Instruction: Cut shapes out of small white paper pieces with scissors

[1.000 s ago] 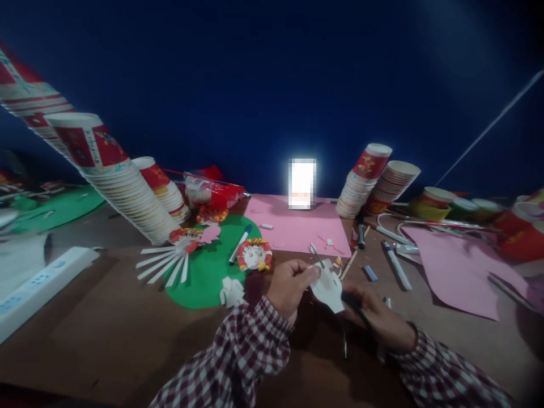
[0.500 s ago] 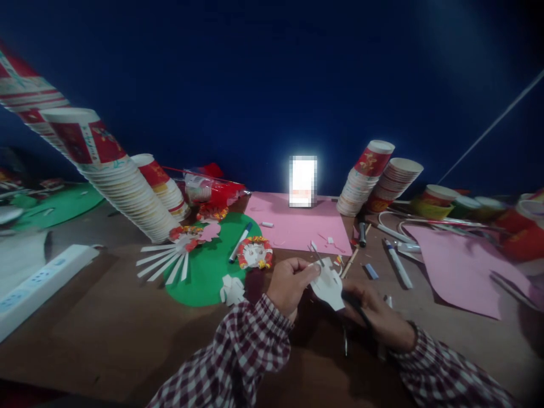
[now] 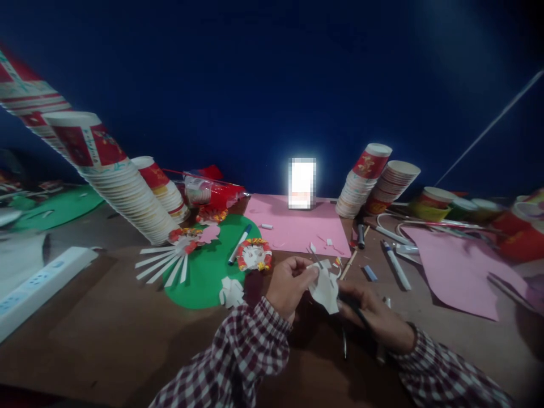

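Between my hands is a white paper piece (image 3: 324,290) with cut edges, held above the table. My left hand (image 3: 289,286) pinches its left edge between thumb and fingers. My right hand (image 3: 378,317) is closed around the dark handles of a pair of scissors (image 3: 360,318), at the paper's right side. The scissors' blades are largely hidden behind the paper, with a thin tip showing past its upper edge. Left of my hands lie a cut white paper shape (image 3: 232,292) and a red-and-yellow ring with a white centre (image 3: 254,255), both by the green sheet (image 3: 191,292).
Tall paper cup stacks (image 3: 123,181) lean at the left; more cups (image 3: 368,175) stand at the back right. A bright, blurred phone-like screen (image 3: 302,184) stands on pink paper (image 3: 293,238). Markers (image 3: 396,265) and another pink sheet (image 3: 459,277) lie right. A power strip (image 3: 46,289) lies left.
The white paper has tilted and bent a little between my hands, its lower corner shifting left. Both hands keep their holds; the view has shifted slightly.
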`<control>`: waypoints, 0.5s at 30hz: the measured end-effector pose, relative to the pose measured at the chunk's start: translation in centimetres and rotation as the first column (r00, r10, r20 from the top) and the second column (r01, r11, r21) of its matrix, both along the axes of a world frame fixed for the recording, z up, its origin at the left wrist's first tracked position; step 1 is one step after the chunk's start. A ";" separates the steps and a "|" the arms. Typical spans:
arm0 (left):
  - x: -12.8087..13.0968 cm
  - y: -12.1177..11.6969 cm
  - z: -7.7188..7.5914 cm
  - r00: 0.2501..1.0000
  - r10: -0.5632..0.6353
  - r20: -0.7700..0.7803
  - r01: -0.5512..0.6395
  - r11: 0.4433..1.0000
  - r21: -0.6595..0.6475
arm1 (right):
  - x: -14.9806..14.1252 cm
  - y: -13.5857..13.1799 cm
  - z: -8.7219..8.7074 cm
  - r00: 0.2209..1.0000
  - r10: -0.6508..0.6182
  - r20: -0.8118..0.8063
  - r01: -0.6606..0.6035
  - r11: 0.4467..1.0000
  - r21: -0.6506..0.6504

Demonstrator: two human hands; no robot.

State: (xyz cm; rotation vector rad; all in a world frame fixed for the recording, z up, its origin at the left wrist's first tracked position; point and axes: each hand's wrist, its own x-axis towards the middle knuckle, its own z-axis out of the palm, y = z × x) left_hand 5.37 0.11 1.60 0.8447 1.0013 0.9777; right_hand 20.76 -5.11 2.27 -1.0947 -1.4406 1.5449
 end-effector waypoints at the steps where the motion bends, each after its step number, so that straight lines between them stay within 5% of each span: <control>1: -0.1 0.0 0.0 1.000 -0.007 -0.023 0.007 1.000 0.006 | 0.0 0.0 0.0 1.000 0.008 -0.002 -0.008 1.000 0.002; 5: -0.2 0.1 0.0 0.998 -0.032 -0.061 0.032 1.000 -0.002 | 0.1 0.0 -0.4 1.000 0.005 -0.014 -0.005 1.000 0.013; 15: 0.2 -0.1 0.4 0.988 -0.050 0.144 0.073 0.984 -0.160 | -0.3 -0.1 -0.2 0.998 -0.060 0.015 0.060 0.998 -0.001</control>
